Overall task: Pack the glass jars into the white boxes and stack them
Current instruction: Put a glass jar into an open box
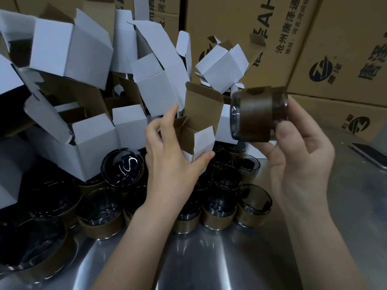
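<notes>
My left hand (167,155) grips a small white box (198,141) from below, its brown-lined top flap standing open. To its right, my right hand (297,155) holds a dark glass jar (257,114) wrapped in a brown cardboard sleeve, tipped on its side level with the box's open top. Several more sleeved jars (217,208) stand on the steel table in front of me, partly hidden by my left forearm. One bare dark jar (123,166) lies tilted among them.
A heap of open white boxes (83,65) fills the back left. Large printed brown cartons (314,38) wall off the back and right. A phone (370,155) lies at the right on the steel table (209,258).
</notes>
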Action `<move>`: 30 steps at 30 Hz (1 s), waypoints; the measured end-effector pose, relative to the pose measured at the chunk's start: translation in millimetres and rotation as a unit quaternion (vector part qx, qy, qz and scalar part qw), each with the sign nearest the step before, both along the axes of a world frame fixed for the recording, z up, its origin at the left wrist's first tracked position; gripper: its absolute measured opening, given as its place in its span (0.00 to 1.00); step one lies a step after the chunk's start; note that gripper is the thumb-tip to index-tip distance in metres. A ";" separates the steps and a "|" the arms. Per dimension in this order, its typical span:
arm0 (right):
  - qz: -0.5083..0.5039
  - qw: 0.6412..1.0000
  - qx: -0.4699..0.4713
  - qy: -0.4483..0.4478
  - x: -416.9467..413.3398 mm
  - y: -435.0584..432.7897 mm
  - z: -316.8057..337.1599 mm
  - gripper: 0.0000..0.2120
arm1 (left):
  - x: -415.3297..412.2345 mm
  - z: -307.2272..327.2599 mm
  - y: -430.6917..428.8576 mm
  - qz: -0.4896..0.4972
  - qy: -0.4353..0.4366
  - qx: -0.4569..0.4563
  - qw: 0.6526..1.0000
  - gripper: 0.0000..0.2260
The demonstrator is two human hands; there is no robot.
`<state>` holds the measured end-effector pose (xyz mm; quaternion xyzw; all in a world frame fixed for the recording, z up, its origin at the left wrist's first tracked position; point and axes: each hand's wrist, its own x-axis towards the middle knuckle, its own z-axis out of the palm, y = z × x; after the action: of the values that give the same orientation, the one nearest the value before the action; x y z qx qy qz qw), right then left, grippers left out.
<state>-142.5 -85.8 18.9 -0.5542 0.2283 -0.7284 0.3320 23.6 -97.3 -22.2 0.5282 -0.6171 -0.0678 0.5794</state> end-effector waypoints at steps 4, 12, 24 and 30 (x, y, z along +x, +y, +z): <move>0.079 0.990 -0.092 0.072 26.7 7.2 9.2 0.27 | -0.2 2.6 -0.6 0.003 0.000 -0.005 1.000 0.33; 0.032 0.983 -0.032 0.176 57.0 -24.5 23.8 0.20 | -1.9 -1.7 -2.8 0.017 0.018 0.031 0.999 0.34; -0.053 0.921 -0.112 0.369 35.6 -39.8 33.4 0.24 | -3.9 -4.0 -3.9 0.020 0.015 0.046 0.999 0.45; -0.085 0.877 -0.155 0.447 26.4 -34.6 39.0 0.25 | -5.8 -4.2 -2.9 0.007 0.026 0.041 0.999 0.46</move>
<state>-116.1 -120.4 57.9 -0.8435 0.2826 -0.4549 0.0416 17.8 -100.3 -26.4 0.5538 -0.5948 -0.1026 0.5735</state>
